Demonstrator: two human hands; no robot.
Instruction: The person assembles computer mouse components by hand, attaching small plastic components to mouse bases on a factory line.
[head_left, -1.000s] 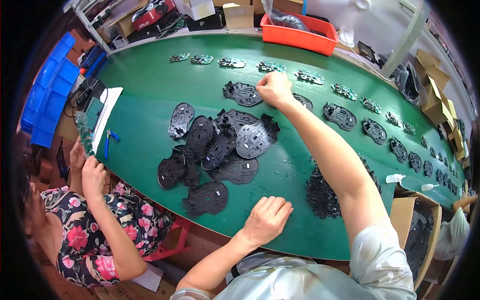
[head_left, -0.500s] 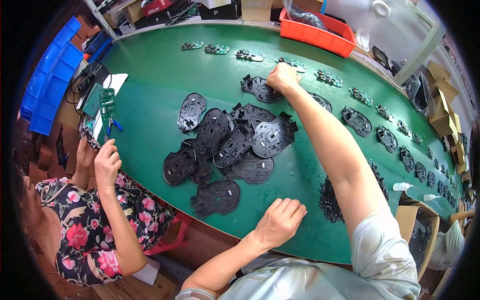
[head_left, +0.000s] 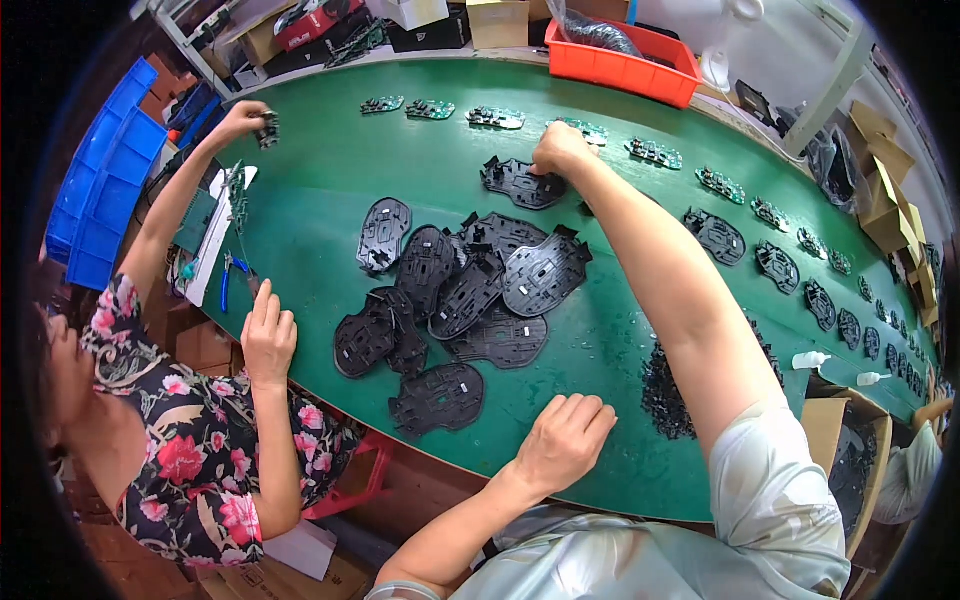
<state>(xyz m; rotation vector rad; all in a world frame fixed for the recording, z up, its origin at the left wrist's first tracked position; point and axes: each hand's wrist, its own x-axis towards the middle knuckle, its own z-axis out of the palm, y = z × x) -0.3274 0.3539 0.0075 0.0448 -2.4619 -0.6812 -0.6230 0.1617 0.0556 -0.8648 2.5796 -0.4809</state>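
Note:
My right hand (head_left: 563,152) reaches far across the green table, its fingers closed at the right edge of a black plastic mouse base (head_left: 520,186). Just beyond the knuckles is a green circuit board (head_left: 588,131), partly hidden by the hand. My left hand (head_left: 568,440) rests at the near table edge, curled into a loose fist, and nothing shows in it. Between my hands and to the left lies a loose pile of similar black mouse bases (head_left: 545,272).
Circuit boards (head_left: 495,117) line the far side, with mouse bases (head_left: 715,237) in a row at right. Small black parts (head_left: 668,390) lie heaped under my right arm. A red bin (head_left: 625,66) stands behind. At left, a co-worker's raised hand (head_left: 243,122) holds a small dark part.
The co-worker's far hand has swung up and away with a small part, and their near hand has moved right and down. My hands have barely moved.

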